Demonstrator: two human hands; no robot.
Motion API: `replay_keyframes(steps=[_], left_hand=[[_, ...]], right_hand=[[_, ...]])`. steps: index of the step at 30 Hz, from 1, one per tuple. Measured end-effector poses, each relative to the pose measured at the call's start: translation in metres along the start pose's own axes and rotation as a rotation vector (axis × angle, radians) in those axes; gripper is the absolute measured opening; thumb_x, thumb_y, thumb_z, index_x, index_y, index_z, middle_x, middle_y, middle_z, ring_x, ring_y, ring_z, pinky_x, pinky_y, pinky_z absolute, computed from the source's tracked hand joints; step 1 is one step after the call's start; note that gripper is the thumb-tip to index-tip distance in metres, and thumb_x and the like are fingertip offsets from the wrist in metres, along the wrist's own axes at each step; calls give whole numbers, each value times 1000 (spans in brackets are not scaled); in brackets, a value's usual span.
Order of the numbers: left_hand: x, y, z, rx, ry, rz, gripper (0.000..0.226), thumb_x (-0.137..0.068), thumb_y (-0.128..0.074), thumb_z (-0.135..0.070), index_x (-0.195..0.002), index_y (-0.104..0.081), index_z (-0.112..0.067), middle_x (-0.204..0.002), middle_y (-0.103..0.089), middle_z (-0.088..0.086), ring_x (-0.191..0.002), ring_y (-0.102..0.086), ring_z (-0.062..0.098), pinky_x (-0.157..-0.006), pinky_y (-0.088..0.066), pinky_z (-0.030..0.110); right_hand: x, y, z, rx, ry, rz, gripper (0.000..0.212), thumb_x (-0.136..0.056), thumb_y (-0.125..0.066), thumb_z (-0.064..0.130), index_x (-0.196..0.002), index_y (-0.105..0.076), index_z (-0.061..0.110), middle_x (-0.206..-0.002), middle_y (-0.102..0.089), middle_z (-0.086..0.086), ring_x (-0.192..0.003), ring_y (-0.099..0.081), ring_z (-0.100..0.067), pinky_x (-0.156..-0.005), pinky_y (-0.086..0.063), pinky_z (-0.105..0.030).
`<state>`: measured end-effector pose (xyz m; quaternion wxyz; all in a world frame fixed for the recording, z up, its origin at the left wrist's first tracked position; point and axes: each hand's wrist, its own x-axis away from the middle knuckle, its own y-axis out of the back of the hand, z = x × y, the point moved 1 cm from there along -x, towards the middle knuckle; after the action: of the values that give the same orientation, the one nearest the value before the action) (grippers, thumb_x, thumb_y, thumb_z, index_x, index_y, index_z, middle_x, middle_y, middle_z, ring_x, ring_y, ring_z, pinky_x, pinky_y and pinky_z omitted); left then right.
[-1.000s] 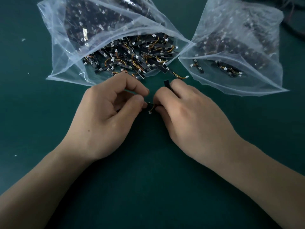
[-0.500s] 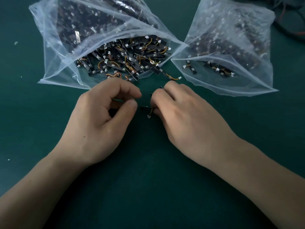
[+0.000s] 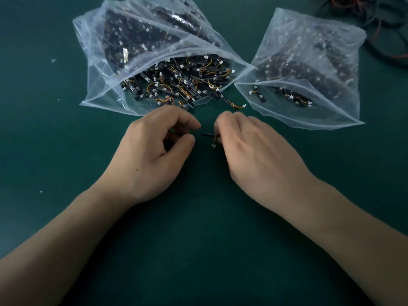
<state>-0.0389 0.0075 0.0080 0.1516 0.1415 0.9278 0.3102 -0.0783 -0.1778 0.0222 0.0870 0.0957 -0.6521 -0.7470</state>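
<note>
One wired strip (image 3: pixel 207 135) mid-handling

The right hand (image 3: pixel 254 155) pinches the black strip at one end, leaving its short wire and white connector (image 3: pixel 213 146) dangling free. It sits low over the worktop (image 3: pixel 198 250), mid-width, nearer the far edge. The left hand (image 3: pixel 152 155) sits just beside, fingers curled toward the thumb; cannot tell if it holds anything. The fuller bag (image 3: pixel 103 93) lies mouth-open toward the hands, probably the supply. The sparser bag (image 3: pixel 331 113) lies off the right hand, probably for done pieces. Some dark cables (image 3: pixel 384 25) lie at the far right corner.
</note>
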Motion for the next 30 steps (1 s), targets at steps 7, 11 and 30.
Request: replay_keyframes(steps=[7,11,30], left_hand=[[-29,-19,-8,-90,167,-6,16,-96,-61,-22,-93,-70,-35,-84,-69,-22,-78,-63,0,-60,-43,12],[-35,-33,-14,-236,122,-60,19,-99,-47,-35,-96,-65,-41,-82,-67,-22,-78,-62,3,-61,-43,27],[-23,-28,-8,-93,67,6,34,-91,-54,-24,-120,-67,-38,-105,-71,-23,-82,-58,-9,-74,-43,11]], right_hand=[[1,-3,-5,30,17,-3,17,-101,-53,10,-117,-54,14,-100,-53,-5,-81,-50,-23,-69,-41,-35],[-14,-3,-11,-29,24,21,28,-89,-50,-1,-116,-54,9,-97,-47,-5,-79,-51,-26,-64,-38,-35],[-8,-9,-24,-115,-32,-102,25,-91,-75,3,-110,-64,15,-94,-56,-2,-83,-56,-25,-58,-52,-44]])
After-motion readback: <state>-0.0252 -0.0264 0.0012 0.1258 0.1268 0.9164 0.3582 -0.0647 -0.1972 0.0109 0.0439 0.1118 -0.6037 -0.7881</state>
